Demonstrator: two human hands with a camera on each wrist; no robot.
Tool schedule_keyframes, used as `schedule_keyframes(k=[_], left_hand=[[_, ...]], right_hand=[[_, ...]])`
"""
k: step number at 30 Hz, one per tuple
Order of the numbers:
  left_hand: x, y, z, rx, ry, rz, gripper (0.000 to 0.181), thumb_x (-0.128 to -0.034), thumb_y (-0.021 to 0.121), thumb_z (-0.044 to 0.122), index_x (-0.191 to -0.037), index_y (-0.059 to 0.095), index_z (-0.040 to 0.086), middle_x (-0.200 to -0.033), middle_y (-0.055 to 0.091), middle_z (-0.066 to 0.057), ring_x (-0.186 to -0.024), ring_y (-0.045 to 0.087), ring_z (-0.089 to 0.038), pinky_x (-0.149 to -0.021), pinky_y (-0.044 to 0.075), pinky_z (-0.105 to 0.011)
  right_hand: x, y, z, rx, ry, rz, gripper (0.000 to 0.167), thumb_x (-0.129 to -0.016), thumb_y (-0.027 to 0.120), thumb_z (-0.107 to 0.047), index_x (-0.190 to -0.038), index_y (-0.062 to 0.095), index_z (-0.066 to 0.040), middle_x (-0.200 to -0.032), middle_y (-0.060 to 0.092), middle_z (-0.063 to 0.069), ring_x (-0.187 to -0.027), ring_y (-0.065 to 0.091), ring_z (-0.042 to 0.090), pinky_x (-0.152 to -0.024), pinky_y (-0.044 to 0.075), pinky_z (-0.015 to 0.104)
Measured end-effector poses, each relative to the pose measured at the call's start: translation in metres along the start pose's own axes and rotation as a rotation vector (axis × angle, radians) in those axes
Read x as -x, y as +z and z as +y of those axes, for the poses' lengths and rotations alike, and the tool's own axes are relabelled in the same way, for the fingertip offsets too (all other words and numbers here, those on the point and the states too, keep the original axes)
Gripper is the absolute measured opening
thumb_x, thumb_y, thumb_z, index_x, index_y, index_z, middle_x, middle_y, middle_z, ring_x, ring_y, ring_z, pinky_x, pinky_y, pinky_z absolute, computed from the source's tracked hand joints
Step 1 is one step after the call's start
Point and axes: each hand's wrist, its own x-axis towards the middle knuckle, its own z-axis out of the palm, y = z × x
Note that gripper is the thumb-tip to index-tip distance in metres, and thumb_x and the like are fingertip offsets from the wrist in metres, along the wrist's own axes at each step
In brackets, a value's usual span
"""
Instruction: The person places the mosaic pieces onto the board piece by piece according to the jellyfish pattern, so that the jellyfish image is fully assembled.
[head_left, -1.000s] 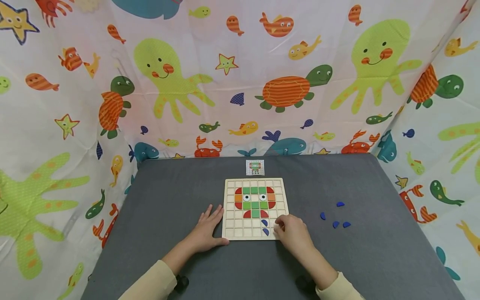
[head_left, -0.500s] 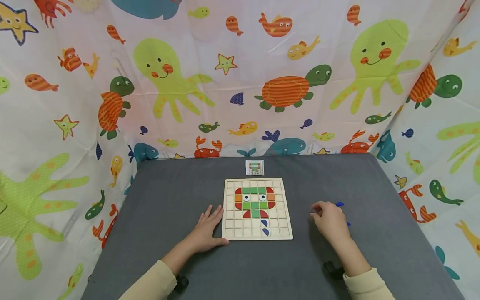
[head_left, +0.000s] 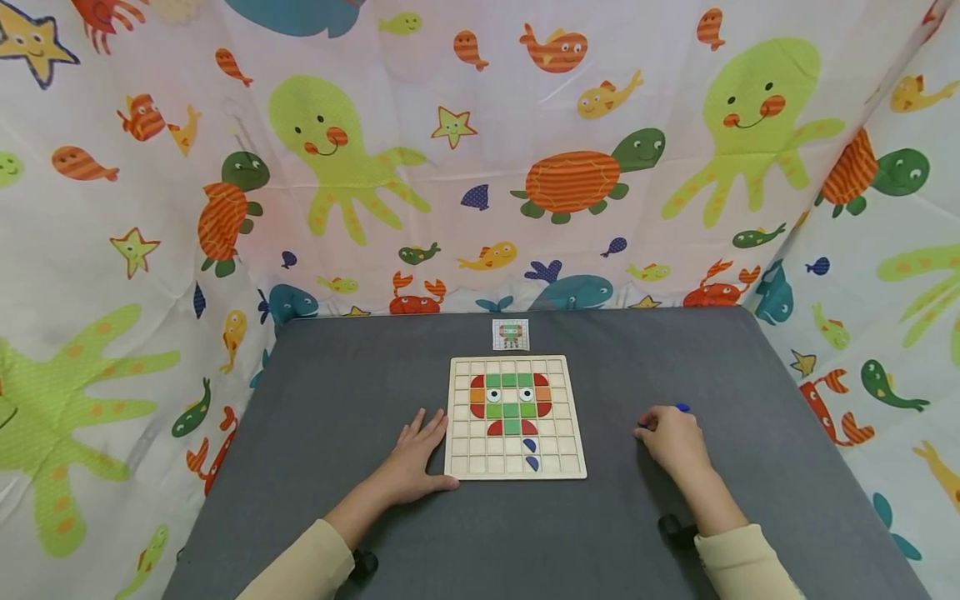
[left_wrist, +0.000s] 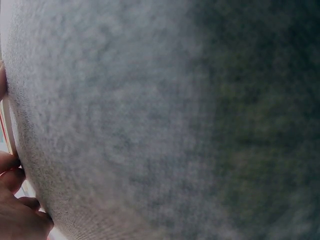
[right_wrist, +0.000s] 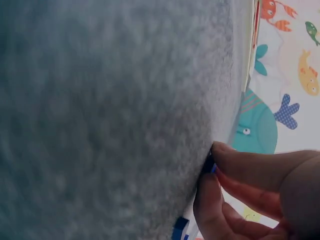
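My left hand rests with spread fingers against the left edge of a wooden grid board. On the board, red, orange and green tiles and two eye tiles form a figure. Below them lie two blue half-round pieces. To the right of the board my right hand is down at the grey table. Its thumb and finger pinch a small blue half-round piece, plainest in the right wrist view. Another blue piece lies close by; a further one shows behind the hand.
A small picture card with a similar coloured figure lies behind the board. The grey cloth-covered table ends at a white curtain printed with sea animals. Part of the blue group is hidden under the right hand.
From the board's lower right corner, my right hand has moved right to the loose blue pieces and now pinches one. My left hand has stayed at the board's edge.
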Motion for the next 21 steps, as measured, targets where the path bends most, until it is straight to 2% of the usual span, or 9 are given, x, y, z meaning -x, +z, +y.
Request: schedule_keyframes(k=[5, 10, 15, 18, 21], left_hand=[[-0.001, 0.001, -0.001, 0.000, -0.008, -0.005, 0.110, -0.0794, 0.081, 0.055, -0.162, 0.023, 0.011, -0.169, 0.017, -0.005, -0.157, 0.000, -0.036, -0.123, 0.011, -0.062], [-0.001, 0.001, -0.002, -0.009, -0.008, -0.003, 0.110, -0.0794, 0.081, 0.056, -0.162, 0.023, 0.011, -0.170, 0.017, -0.004, -0.157, 0.001, -0.035, -0.123, 0.011, -0.062], [-0.001, 0.001, -0.001, -0.003, -0.005, -0.004, 0.111, -0.0792, 0.081, 0.056, -0.162, 0.023, 0.011, -0.169, 0.017, -0.005, -0.157, 0.000, -0.036, -0.123, 0.011, -0.063], [-0.001, 0.001, -0.002, -0.009, -0.003, 0.000, 0.110, -0.0792, 0.081, 0.056, -0.162, 0.023, 0.010, -0.169, 0.018, -0.005, -0.157, 0.001, -0.036, -0.123, 0.012, -0.063], [-0.002, 0.001, -0.002, -0.009, -0.003, 0.002, 0.110, -0.0791, 0.081, 0.056, -0.162, 0.023, 0.010, -0.170, 0.017, -0.005, -0.157, 0.001, -0.036, -0.123, 0.012, -0.063]], right_hand=[[-0.003, -0.003, 0.001, -0.038, -0.016, -0.008, 0.012, -0.089, 0.071, -0.008, -0.096, 0.075, 0.001, -0.085, 0.074, 0.013, -0.076, 0.067, 0.029, -0.067, 0.054, 0.047], [-0.004, -0.003, 0.003, -0.055, -0.029, -0.024, 0.011, -0.091, 0.071, -0.009, -0.096, 0.076, -0.001, -0.089, 0.075, 0.014, -0.080, 0.068, 0.030, -0.069, 0.055, 0.047], [-0.003, -0.002, 0.008, -0.057, -0.079, -0.050, 0.021, -0.089, 0.076, -0.009, -0.107, 0.074, 0.001, -0.099, 0.075, 0.017, -0.087, 0.070, 0.032, -0.075, 0.056, 0.049], [-0.003, -0.002, 0.011, -0.065, -0.122, -0.088, 0.030, -0.086, 0.078, -0.005, -0.115, 0.072, 0.002, -0.102, 0.074, 0.018, -0.087, 0.071, 0.030, -0.075, 0.057, 0.048], [-0.005, -0.002, 0.013, -0.067, -0.152, -0.116, 0.032, -0.086, 0.078, -0.004, -0.116, 0.072, 0.002, -0.102, 0.070, 0.018, -0.084, 0.069, 0.027, -0.072, 0.057, 0.046]])
